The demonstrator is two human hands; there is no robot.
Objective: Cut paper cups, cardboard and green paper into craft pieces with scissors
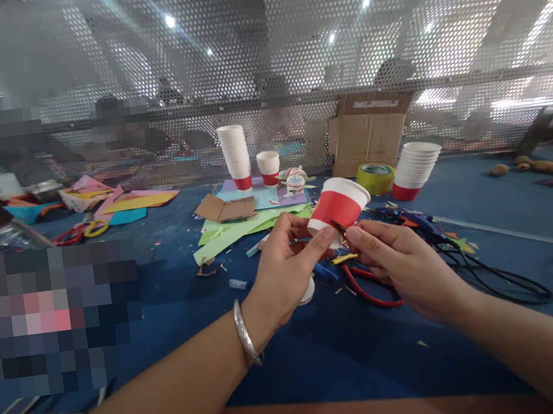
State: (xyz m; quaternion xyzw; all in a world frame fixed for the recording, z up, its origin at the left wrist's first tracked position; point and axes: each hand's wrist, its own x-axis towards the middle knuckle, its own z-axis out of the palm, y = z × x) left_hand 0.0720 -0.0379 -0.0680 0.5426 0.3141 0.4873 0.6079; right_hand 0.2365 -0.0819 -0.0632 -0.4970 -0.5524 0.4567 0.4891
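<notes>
A red and white paper cup [337, 205] is tilted in my left hand [290, 259], its mouth up and to the right. My left fingers and thumb are closed around its lower part. My right hand [398, 252] pinches a thin dark pointed tool [338, 227], whose tip meets the red side of the cup. Most of this tool is hidden by my fingers. Red handle loops [368, 295] show just under my right hand; I cannot tell whether they belong to the same tool. A white round piece [308, 292] lies partly behind my left wrist.
Stacked paper cups [235, 158] stand at the back, others [416, 170] at the right. Yellow tape [376, 178], a cardboard box [368, 132], a blue glue gun [425, 226] with black cable, green paper [239, 232], scissors [80, 231] and scraps cover the blue table. A mesh screen stands behind.
</notes>
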